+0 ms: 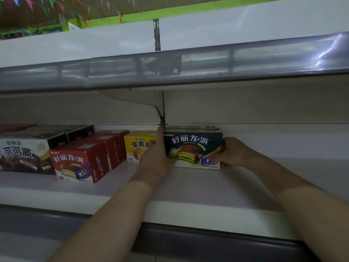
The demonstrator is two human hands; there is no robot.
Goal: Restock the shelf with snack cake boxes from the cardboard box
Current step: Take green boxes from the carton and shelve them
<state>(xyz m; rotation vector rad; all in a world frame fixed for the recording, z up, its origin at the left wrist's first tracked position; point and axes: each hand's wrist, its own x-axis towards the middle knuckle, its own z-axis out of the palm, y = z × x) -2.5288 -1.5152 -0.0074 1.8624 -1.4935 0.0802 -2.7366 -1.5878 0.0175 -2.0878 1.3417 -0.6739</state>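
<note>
A dark green snack cake box [192, 148] stands upright on the white shelf [188, 188], close to the back wall. My left hand [156, 157] holds the box's left end, the thumb pointing up along its edge. My right hand [232, 153] grips the box's right end with curled fingers. Another flat box seems to lie on top of it at the back. The cardboard box is out of sight.
Left of the green box stand a yellow box [138, 145], red boxes [79, 163] in a row and a large white-and-brown box [24, 154]. An upper shelf [170, 72] overhangs close above. The shelf stretches bare to the right of my right hand.
</note>
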